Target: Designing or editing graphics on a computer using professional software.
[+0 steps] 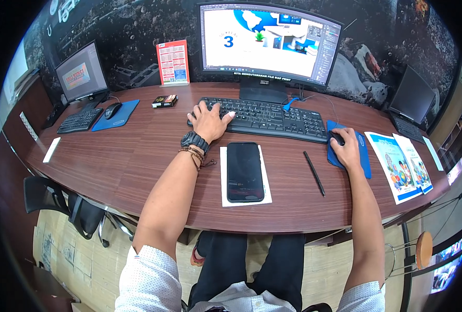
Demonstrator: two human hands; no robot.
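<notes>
My left hand (209,121) lies over the left end of a black keyboard (264,118), fingers spread on the keys and thumb stretched to the right. A dark watch (194,140) and beaded bracelets (195,154) circle that wrist. On a blue mouse pad (365,162), my right hand (348,147) is curled over a black mouse (337,138), which is partly hidden beneath the fingers. Behind the keyboard, a large curved monitor (267,44) displays an editing window with a blue and white design. Between my forearms, a black phone (244,174) rests on white paper (224,190). A black stylus-like pen (314,173) lies nearer the right hand.
Printed colourful sheets (394,167) lie right of the mouse pad. At left are a second monitor (82,74), keyboard (79,120) and mouse (112,110). A small box (165,101) and a red-framed calendar (172,62) stand behind my left hand. Another dark screen (412,94) is at far right.
</notes>
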